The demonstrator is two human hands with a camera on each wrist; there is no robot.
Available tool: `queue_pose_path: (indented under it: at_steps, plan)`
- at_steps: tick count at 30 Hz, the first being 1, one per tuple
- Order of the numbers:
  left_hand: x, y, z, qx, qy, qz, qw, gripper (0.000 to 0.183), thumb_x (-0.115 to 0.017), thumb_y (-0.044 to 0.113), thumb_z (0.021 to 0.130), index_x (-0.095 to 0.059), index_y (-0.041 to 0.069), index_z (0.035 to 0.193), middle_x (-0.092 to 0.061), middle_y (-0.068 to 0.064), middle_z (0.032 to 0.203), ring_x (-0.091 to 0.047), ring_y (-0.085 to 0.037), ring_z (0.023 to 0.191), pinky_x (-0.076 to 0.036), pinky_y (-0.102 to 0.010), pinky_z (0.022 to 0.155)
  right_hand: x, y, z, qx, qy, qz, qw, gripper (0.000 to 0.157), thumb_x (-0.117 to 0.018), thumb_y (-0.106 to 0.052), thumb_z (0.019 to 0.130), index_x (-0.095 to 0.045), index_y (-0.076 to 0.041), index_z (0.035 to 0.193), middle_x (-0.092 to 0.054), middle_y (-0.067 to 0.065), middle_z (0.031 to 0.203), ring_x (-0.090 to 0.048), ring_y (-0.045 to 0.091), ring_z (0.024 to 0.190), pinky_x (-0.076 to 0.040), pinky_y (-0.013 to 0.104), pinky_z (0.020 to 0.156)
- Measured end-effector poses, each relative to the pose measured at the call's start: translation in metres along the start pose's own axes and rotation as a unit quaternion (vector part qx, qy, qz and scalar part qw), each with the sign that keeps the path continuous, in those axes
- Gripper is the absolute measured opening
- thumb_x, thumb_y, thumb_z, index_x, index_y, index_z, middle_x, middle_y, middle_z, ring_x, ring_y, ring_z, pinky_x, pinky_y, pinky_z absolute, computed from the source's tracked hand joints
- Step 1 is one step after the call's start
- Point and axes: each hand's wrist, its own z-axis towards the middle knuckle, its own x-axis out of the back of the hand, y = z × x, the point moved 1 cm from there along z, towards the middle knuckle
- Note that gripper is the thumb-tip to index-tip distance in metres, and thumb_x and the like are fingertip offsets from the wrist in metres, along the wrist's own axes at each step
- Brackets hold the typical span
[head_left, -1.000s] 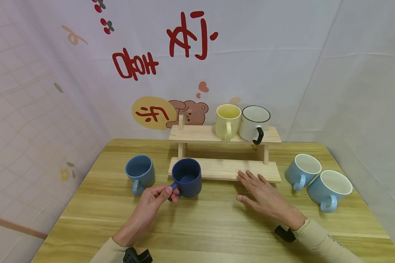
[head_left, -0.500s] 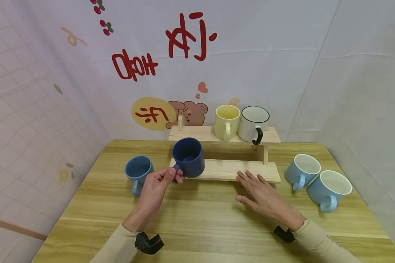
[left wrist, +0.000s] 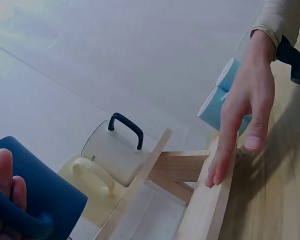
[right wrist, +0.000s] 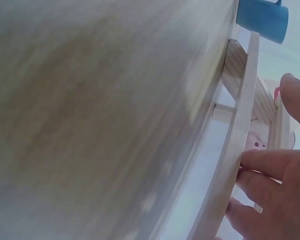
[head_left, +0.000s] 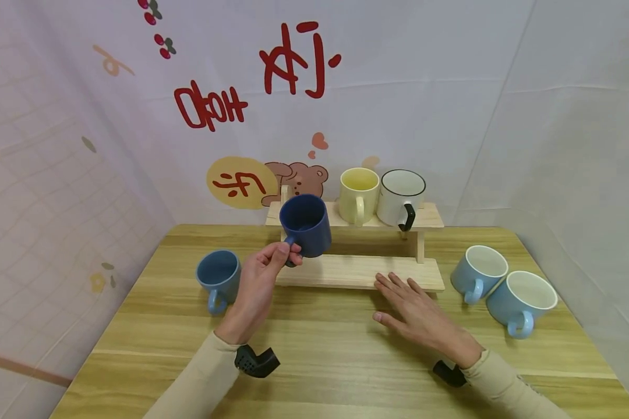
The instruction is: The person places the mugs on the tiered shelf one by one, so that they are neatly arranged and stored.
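My left hand (head_left: 262, 279) pinches the handle of a dark blue mug (head_left: 314, 233) and holds it upright in the air, in front of the left end of the upper shelf. In the left wrist view the same blue mug (left wrist: 45, 190) fills the lower left, fingers at its handle. My right hand (head_left: 419, 311) lies with straight fingers on the front edge of the lower board of a two-tier wooden stand (head_left: 367, 272). On the upper tier stand a yellow mug (head_left: 353, 203) and, to its right, a white mug (head_left: 395, 203) with a black rim and handle.
A medium blue mug (head_left: 221, 276) stands on the wooden table (head_left: 325, 361) left of the stand. Two light blue mugs (head_left: 474, 276) with white insides stand close together at the right. A printed white cloth (head_left: 424, 87) hangs behind the table.
My left hand has lifted the dark blue mug from low in front of the stand up toward the upper shelf, slightly to the right. The right hand has stayed on the lower board.
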Motion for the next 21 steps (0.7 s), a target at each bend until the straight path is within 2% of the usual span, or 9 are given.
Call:
queue_pose_path:
  at_steps: [4,9,15,21]
  plan:
    - [-0.006,0.002,0.01,-0.003,0.012,-0.016,0.9998,0.04,-0.06,0.031,0.107,-0.07,-0.007,0.111,-0.074,-0.007,0.091,-0.063,-0.026,0.113,-0.038,-0.043,0.111,0.0,0.0,0.0,-0.001,-0.001,0.0,1.0,0.07,-0.059,-0.051,0.103,-0.048,-0.005,0.155,-0.039,0.011,0.164,-0.034,0.037,0.151,-0.025,0.064,0.119]
    - [-0.012,0.003,0.023,-0.003,0.023,-0.02,0.9995,0.04,-0.06,0.033,0.106,-0.072,-0.005,0.104,-0.073,-0.014,0.11,-0.055,-0.02,0.125,-0.036,-0.042,0.115,0.0,0.0,0.001,-0.002,-0.002,-0.003,1.0,0.07,-0.059,-0.051,0.103,-0.048,-0.005,0.154,-0.04,0.011,0.163,-0.034,0.036,0.151,-0.025,0.064,0.119]
    - [-0.018,0.003,0.039,-0.021,0.031,-0.019,0.9991,0.037,-0.06,0.029,0.107,-0.073,-0.006,0.107,-0.073,-0.014,0.109,-0.056,-0.02,0.122,-0.04,-0.041,0.112,0.0,-0.001,0.0,-0.003,0.0,0.003,1.0,0.07,-0.06,-0.051,0.103,-0.048,-0.005,0.154,-0.04,0.011,0.163,-0.034,0.037,0.151,-0.025,0.064,0.118]
    - [-0.023,0.002,0.052,-0.032,0.038,-0.01,0.9987,0.036,-0.059,0.029,0.107,-0.075,-0.004,0.106,-0.074,-0.013,0.112,-0.056,-0.02,0.122,-0.039,-0.042,0.111,0.0,-0.001,0.001,-0.005,-0.002,0.002,1.0,0.071,-0.059,-0.052,0.103,-0.048,-0.004,0.155,-0.04,0.011,0.163,-0.034,0.037,0.151,-0.026,0.064,0.118]
